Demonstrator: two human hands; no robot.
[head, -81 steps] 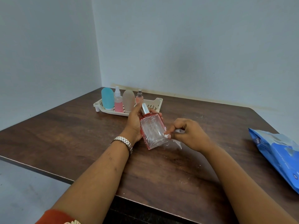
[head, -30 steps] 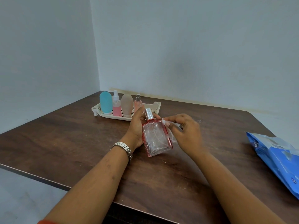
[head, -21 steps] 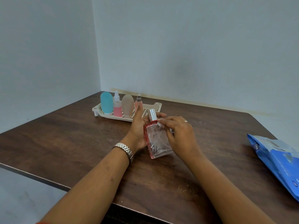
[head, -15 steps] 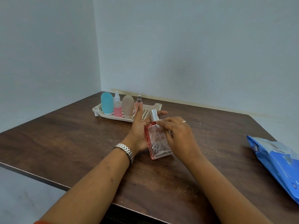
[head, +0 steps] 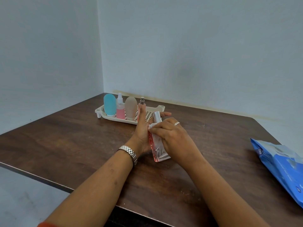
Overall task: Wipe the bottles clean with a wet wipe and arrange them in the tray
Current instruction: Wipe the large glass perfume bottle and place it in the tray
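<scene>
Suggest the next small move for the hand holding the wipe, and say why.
Probably draw the right hand with the wet wipe down the perfume bottle toward its base. The wipe sits near the bottle's shoulder, just below the silver cap, the left hand braces the bottle upright, and the lower glass is uncovered.

Bare-walled room corner, wooden table (head: 65, 145)

A big dark brown wooden table (head: 68, 145) fills a corner of the room. Plain pale grey-blue walls (head: 196, 46) stand behind it and to its left. A thin yellowish strip (head: 213, 108) runs where the back wall meets the table.
</scene>
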